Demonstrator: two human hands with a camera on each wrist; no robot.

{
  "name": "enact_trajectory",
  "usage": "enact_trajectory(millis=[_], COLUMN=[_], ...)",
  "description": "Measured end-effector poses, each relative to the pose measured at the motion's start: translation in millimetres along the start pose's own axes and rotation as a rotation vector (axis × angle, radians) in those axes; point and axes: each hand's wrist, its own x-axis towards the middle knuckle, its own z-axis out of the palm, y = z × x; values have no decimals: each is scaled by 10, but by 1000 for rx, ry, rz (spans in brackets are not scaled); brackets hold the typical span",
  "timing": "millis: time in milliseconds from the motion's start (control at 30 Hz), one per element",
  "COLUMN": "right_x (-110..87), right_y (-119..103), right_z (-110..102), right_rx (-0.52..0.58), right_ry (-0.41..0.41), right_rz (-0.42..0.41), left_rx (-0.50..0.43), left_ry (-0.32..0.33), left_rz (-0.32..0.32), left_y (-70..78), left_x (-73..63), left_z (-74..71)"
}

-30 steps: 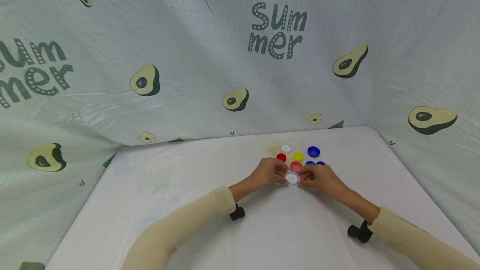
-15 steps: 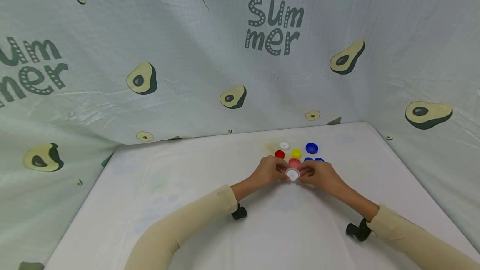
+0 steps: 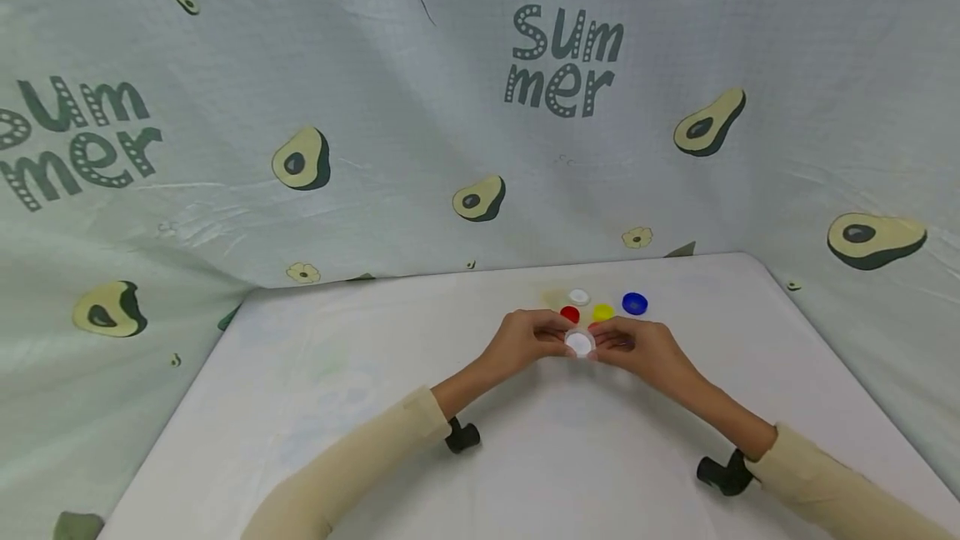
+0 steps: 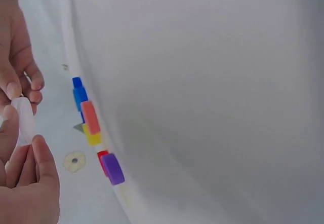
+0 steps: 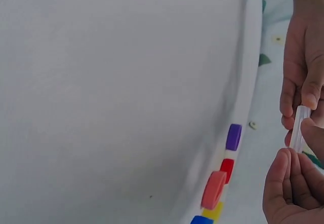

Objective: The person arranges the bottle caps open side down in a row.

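A round white bottle cap (image 3: 580,344) with a translucent rim is held between both hands, raised above the table. My left hand (image 3: 521,342) pinches its left edge with thumb and fingers, and my right hand (image 3: 647,348) pinches the right edge. In the left wrist view the white cap (image 4: 25,121) is seen nearly edge-on, and both hands meet on it. Behind the hands lie a red cap (image 3: 570,314), a yellow cap (image 3: 603,312) and a pink cap (image 4: 90,117). A purple cap (image 4: 113,169) shows in the wrist views but is hidden in the head view.
Another white cap (image 3: 578,297) and a large blue cap (image 3: 634,303) lie toward the table's back edge. More blue caps (image 4: 79,97) sit behind my right hand. A printed cloth (image 3: 405,148) hangs behind the white table (image 3: 600,465).
Both hands have lifted the white cap off the table and tilted it, bringing it slightly nearer to me. The pink and smaller blue caps are now mostly covered by the hands.
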Motion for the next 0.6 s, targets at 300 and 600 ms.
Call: enact_trajectory(millis=[300, 600], right_x=[-12, 48], right_y=[-172, -304], right_z=[94, 236], right_rx=[63, 78], right_ry=[5, -19], right_rz=[-26, -47], left_rx=[-75, -3], left_ry=[23, 61], left_rz=[-18, -32], left_y=[68, 83], left_x=[-210, -386], left_z=[-134, -293])
